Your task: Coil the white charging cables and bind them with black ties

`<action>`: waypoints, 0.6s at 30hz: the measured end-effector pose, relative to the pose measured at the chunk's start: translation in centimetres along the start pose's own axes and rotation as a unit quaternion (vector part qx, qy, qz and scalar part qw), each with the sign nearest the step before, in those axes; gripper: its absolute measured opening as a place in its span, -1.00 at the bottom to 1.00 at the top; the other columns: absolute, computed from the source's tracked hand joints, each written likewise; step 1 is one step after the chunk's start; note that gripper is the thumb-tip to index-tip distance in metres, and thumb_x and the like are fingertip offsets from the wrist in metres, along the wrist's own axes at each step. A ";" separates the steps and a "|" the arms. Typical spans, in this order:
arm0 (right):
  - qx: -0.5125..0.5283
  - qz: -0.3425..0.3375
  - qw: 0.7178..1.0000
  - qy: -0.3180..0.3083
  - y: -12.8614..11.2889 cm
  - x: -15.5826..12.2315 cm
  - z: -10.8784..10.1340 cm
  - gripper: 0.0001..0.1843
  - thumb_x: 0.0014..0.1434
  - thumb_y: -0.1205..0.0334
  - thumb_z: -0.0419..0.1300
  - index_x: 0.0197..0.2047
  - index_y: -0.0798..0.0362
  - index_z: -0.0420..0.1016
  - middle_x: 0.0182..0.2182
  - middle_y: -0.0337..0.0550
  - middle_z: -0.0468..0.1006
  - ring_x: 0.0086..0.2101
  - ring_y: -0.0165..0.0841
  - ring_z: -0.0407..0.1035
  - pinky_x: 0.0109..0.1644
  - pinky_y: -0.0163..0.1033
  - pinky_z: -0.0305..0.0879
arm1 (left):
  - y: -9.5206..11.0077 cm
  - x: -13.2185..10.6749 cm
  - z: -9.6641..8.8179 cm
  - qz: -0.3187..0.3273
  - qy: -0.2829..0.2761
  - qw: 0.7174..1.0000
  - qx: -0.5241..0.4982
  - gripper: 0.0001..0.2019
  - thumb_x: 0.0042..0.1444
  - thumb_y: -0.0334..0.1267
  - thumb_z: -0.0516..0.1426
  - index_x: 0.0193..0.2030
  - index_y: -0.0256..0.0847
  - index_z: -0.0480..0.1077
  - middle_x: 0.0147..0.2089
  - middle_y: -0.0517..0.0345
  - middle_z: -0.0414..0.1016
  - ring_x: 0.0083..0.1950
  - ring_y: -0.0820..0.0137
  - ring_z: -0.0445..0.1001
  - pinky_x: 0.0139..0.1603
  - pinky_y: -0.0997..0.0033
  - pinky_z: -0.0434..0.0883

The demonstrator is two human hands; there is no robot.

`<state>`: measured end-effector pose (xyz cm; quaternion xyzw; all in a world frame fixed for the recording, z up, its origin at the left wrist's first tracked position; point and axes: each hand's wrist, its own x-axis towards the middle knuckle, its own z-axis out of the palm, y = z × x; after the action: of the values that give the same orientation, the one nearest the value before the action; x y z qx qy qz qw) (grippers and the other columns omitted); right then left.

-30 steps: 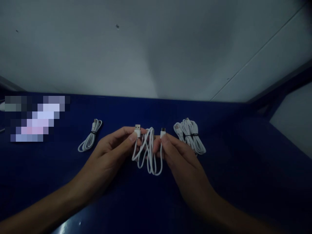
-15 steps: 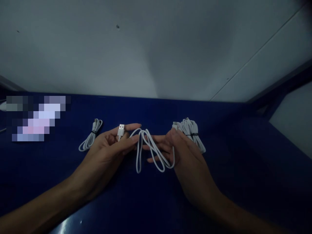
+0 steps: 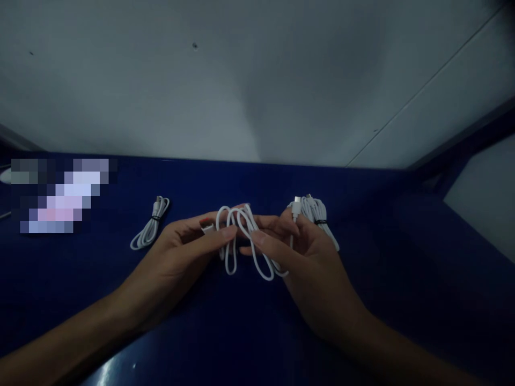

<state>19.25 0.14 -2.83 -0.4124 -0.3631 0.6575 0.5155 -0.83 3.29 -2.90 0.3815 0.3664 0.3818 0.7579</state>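
A white USB cable (image 3: pixel 263 262) hangs in loose loops between my two hands above the blue table. My left hand (image 3: pixel 183 246) pinches the loops with thumb and fingers; one plug lies by its fingers, partly hidden. With its thumb pressed on the loops, my right hand (image 3: pixel 308 257) grips the cable's right side. The other metal-tipped plug (image 3: pixel 296 205) sticks up beside the right index finger. Behind that hand lie coiled white cables (image 3: pixel 322 217) bound with a black tie, partly covered.
On the blue tabletop (image 3: pixel 225 343), one more tied white cable (image 3: pixel 151 225) lies left of my hands. Farther left is a pixelated patch (image 3: pixel 66 195) whose content I cannot make out. A grey-white wall (image 3: pixel 201 107) rises behind the table.
My right thumb has moved left from the plug onto the loops, and that plug now stands higher. The loops are bunched closer together, and the left plug has tilted down among the fingers.
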 end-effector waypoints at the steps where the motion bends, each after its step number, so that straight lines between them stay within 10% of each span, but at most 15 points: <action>1: 0.005 0.000 1.000 -0.003 0.0 0.0 -0.1 -0.70 0.36 0.22 0.49 -0.23 -0.04 0.42 0.16 -0.08 0.74 0.19 -0.12 0.63 0.25 0.01 0.62 | -0.1 0.0 0.0 0.003 0.004 1.000 -0.003 -0.71 0.48 -0.26 0.28 0.26 -0.06 0.69 0.21 0.00 0.74 0.14 0.22 0.68 0.21 0.26 0.54; 18: -0.084 -0.015 0.994 0.072 -0.4 0.3 0.0 -0.62 0.41 -0.01 0.43 -0.35 -0.05 0.44 -0.15 -0.13 0.76 -0.09 -0.17 0.69 0.02 -0.04 0.65 | -0.4 0.7 -0.2 -0.015 -0.006 1.000 -0.027 -0.62 0.54 -0.02 0.19 0.31 -0.15 0.63 0.26 -0.25 0.69 0.19 -0.03 0.72 0.15 0.03 0.68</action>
<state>19.35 0.52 -2.48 -0.4947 -0.3852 0.5856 0.5137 -0.59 3.78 -3.47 0.3581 0.3572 0.3779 0.7755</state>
